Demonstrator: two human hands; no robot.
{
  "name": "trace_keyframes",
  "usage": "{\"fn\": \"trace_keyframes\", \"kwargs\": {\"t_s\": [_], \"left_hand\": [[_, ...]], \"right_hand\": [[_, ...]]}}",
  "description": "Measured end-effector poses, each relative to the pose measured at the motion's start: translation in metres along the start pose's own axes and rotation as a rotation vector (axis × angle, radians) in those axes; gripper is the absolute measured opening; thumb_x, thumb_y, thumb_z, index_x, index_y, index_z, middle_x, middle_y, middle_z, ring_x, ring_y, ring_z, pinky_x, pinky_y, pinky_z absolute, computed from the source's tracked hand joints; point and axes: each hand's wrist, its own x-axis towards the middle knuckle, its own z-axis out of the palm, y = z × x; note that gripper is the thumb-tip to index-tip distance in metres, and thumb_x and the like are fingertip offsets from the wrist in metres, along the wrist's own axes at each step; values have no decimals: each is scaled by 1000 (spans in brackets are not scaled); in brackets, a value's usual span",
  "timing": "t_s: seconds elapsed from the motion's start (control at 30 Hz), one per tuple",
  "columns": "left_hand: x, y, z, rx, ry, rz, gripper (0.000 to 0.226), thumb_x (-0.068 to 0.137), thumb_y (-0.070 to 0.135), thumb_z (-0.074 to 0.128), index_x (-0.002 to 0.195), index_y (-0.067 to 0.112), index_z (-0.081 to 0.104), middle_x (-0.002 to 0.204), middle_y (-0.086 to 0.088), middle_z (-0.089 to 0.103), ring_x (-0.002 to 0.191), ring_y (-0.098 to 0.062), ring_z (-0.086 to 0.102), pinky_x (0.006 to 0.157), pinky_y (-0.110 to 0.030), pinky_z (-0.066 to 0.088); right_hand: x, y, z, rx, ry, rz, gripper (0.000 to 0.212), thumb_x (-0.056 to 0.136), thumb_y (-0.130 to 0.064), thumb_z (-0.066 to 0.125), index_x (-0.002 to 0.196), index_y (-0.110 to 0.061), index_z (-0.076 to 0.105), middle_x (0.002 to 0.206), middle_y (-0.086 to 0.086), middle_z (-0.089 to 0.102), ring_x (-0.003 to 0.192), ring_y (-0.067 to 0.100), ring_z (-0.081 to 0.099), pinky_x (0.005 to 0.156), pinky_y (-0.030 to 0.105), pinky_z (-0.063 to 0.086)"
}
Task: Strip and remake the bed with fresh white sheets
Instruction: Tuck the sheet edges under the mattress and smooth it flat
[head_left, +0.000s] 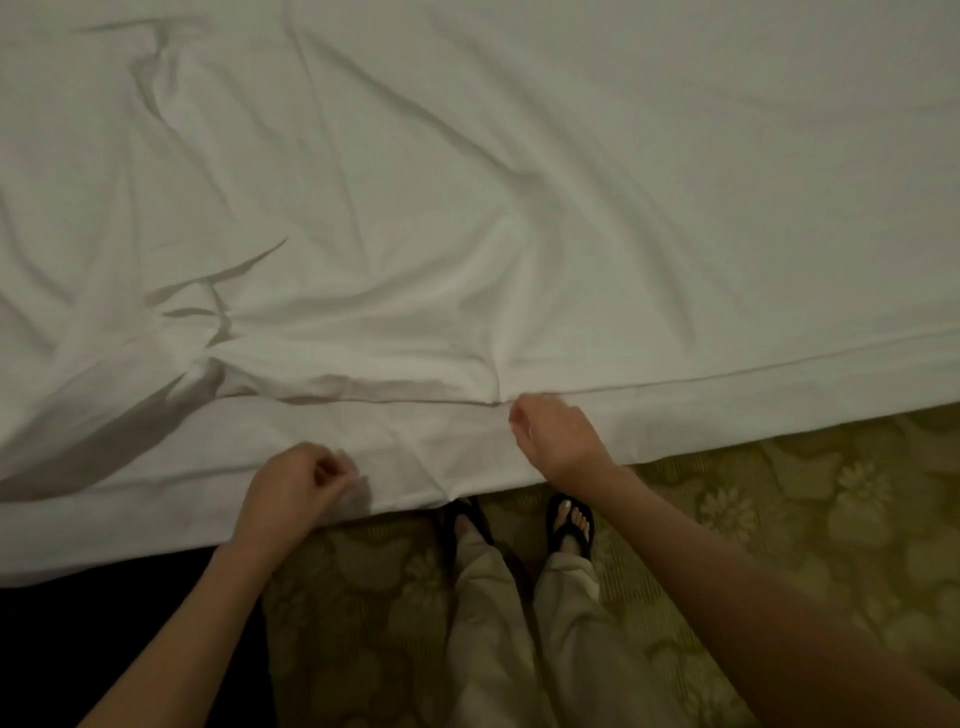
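Head view | white sheet (467, 182) spread wrinkled over bed, edge overhanging | left hand (291, 488) pinches hem, right hand (550, 436) clenched at seam, hold unclear | risk: uneven pull skews overhang, deepens creases

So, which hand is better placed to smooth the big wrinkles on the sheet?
Left, probably. The left hand holds the sheet hem nearest the deep wrinkles; the right hand sits beside flatter cloth.
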Motion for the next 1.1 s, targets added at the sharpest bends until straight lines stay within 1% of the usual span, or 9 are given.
{"fn": "trace_keyframes", "kwargs": {"t_s": [0.07,0.17,0.3,0.47,0.63,0.77,0.87,1.0,1.1], "left_hand": [[0,24,5,-111,222,76,26,80,25,75,100,13,64,98,-4,58,92,-24,59,75,-34,46],[16,67,3,75,380,246,55,73,15,76,124,18,55,128,-9,48,117,-30,44,91,-48,41],[49,88,-2,525,157,196,31,84,16,62,114,23,56,119,-1,55,113,-24,46,88,-41,32],[45,84,-18,328,210,320,12,81,3,58,75,13,60,74,-2,57,70,-24,55,63,-30,34],[20,41,6,654,-227,73,12,90,17,52,96,19,63,103,-2,65,93,-20,61,76,-27,45],[28,66,5,-572,-85,-347,21,86,26,69,96,8,67,88,-10,69,82,-24,65,79,-38,53],[32,102,2,-1475,-60,-653,25,90,33,64,105,14,58,97,-8,65,88,-19,65,75,-31,57],[55,130,-5,-1770,91,-596,19,95,26,57,100,8,60,88,-3,69,81,-12,69,54,-22,57],[50,121,-1,-1912,257,-499,12,98,15,53,102,9,62,92,-1,69,75,-8,69,76,-23,58]], "right_hand": [[-4,11,-6,252,204,119,22,92,-18,58,113,-11,56,109,4,56,95,20,54,84,34,45],[-5,36,-22,-44,347,104,47,83,-19,68,127,-15,52,126,7,48,108,25,48,85,40,43],[20,52,-40,-397,142,9,28,91,-20,56,118,-18,51,114,4,51,103,25,51,81,38,38],[17,59,-54,-54,153,-41,8,95,-7,50,96,-9,58,92,3,53,86,18,48,74,28,36],[-18,68,-20,191,-87,177,11,93,-6,52,89,-14,58,92,0,54,94,19,54,76,23,39],[-18,64,-21,1340,21,771,36,89,-29,67,110,-1,60,95,8,65,96,21,61,89,27,47],[-21,55,-23,1995,114,933,49,88,-37,66,123,-4,52,115,14,61,108,23,60,102,30,45],[6,45,-46,2164,418,817,30,91,-22,65,119,-14,61,117,7,66,103,21,64,81,29,57],[12,44,-62,2208,658,785,38,87,-16,70,122,-5,59,118,12,67,102,24,67,74,33,60]]}}
